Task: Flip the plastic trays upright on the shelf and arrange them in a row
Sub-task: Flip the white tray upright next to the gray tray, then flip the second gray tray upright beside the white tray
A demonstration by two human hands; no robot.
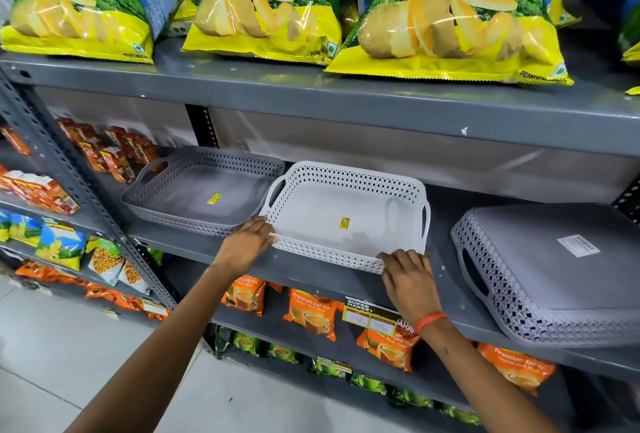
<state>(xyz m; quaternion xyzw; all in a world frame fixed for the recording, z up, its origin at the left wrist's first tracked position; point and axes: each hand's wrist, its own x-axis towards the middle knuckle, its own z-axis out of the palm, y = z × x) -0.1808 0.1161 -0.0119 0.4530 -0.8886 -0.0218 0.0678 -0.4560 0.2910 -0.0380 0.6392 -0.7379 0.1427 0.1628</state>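
Observation:
Three perforated plastic trays lie on the grey metal shelf (346, 289). A grey tray (180, 214) stands upright at the left. Beside it, touching, a white tray (311, 249) stands upright in the middle. My left hand (247, 242) grips the white tray's front left corner. My right hand (408, 277) holds its front right corner. A second grey tray (554, 280) lies upside down at the right, apart from the white one, its bottom with a white label facing up.
Large crisp bags (266, 7) fill the shelf above, low over the trays. Orange tea packets (311, 315) sit on the shelf below. Red packets (114, 152) lie behind the left grey tray. A slotted upright post (69, 176) stands at the left.

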